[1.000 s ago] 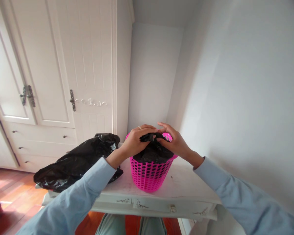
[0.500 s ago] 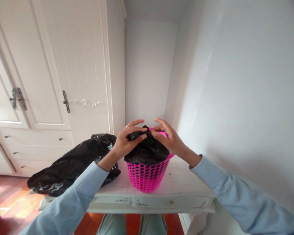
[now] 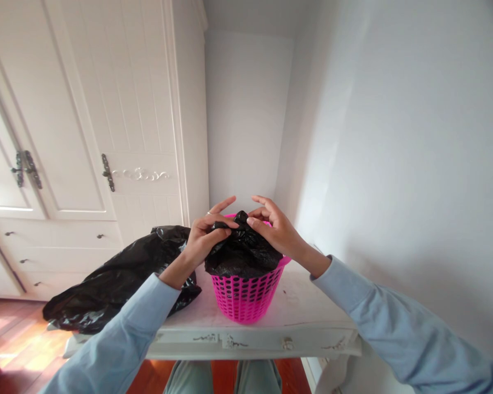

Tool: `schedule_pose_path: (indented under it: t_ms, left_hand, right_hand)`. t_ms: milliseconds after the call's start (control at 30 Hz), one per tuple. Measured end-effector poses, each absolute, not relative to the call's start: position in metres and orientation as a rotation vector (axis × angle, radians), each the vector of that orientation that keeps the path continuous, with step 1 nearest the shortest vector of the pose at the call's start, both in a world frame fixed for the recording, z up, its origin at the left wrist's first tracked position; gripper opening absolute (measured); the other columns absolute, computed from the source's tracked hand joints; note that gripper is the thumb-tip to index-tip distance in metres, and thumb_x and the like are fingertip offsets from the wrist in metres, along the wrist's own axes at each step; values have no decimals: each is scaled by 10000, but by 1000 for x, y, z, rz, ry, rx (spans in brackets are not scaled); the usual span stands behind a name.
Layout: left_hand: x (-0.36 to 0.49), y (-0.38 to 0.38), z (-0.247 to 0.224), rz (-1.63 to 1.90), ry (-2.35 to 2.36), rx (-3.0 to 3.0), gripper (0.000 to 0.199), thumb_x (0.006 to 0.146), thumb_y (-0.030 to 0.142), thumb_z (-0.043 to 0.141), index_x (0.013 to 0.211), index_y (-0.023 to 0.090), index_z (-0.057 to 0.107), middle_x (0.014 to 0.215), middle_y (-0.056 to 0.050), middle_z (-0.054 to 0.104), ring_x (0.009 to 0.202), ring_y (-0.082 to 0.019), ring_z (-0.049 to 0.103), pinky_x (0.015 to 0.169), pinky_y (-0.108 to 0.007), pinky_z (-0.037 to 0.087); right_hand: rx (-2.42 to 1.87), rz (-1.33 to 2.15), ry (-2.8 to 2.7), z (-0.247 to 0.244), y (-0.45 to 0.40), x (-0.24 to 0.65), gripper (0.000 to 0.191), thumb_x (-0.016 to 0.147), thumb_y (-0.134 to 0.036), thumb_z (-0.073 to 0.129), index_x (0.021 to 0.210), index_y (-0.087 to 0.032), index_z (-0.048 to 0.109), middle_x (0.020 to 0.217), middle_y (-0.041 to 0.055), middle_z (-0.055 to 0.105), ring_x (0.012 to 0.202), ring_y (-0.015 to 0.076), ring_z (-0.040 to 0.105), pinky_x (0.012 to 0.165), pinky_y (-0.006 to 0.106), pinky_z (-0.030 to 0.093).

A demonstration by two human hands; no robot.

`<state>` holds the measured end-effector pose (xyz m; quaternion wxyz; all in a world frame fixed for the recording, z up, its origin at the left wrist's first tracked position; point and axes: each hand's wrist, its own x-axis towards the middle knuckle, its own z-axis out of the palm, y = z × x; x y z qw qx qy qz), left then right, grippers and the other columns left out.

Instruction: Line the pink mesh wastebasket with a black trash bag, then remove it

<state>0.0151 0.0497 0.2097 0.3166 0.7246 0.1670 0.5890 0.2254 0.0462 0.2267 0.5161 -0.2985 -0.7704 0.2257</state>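
Black bag (image 3: pixel 244 257) in pink basket (image 3: pixel 244 309) (perforated), pinched by left hand (image 3: pixel 202 234), right hand (image 3: pixel 280 229)

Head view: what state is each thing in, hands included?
Left hand: pinching the inner black bag
Right hand: at that bag's top, grip unclear
Inner black bag: crumpled, bunched in the pink perforated basket
Pink perforated basket: upright on the table
Loose black bag: crumpled, lying beside the basket
Wardrobe doors: shut
Wardrobe drawers: shut
Table drawer: shut

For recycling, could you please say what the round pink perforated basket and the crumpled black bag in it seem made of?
Round pink basket: probably moulded plastic, smooth, given its regular holes. Crumpled black bag: likely thin plastic film, glossy, with creases and highlights.
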Motion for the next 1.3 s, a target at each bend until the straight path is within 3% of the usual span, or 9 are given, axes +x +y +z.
schedule_pose_path:
  t_ms: [133,267,500,733,900,1100,1300]
  left_hand:
    - [14,50,209,1496,406,1876,169,711,117,659,769,212,787,1498,-67,556,1229,-303,642,1031,-440,529]
    - [15,49,210,1482,356,1894,192,716,113,652,767,226,799,1487,-57,567,1342,-320,564,1096,-447,492]
    - [14,48,214,1495,334,2129,274,730,71,612,811,244,807,1454,-52,593,1365,-292,549,1160,-463,445]
    - [9,45,216,1497,288,2426,379,730,27,569,940,238,804,1433,-86,609,1457,-275,439,1178,-468,435]
    - [3,43,211,1547,320,2474,365,820,58,617,1065,262,794,1543,-94,494,1333,-271,582,1126,-456,494]
    - [-6,44,199,1785,483,2525,307,855,143,726,1106,312,782,1374,-84,656,1331,-237,583,1130,-462,489]
    - [-14,41,195,1992,626,2459,175,829,209,772,974,301,807,1196,-79,743,1138,-226,676,981,-448,573]
  right_hand:
    - [-701,563,-1852,227,47,225,557,894,-345,631,1399,-193,451,1052,79,724,985,193,687,966,401,533]
    - [-702,535,-1870,230,48,224,488,901,-362,629,1346,-186,529,1051,75,717,971,181,684,957,375,536]
    - [-740,364,-2053,236,51,228,302,926,-415,635,1126,-207,724,1100,83,703,1028,211,655,965,408,501]
    - [-673,278,-1987,238,47,237,150,850,-281,740,992,-262,785,1047,47,642,1022,191,635,1016,379,478]
    - [-667,237,-1929,235,46,243,145,830,-326,770,964,-282,804,1017,48,639,1009,199,629,1002,382,496]
    - [-717,260,-1893,232,51,251,185,799,-403,796,928,-272,814,998,56,637,984,202,633,987,387,505]
    - [-763,241,-1875,228,58,251,249,789,-486,788,880,-254,805,970,63,641,951,212,638,949,406,518]
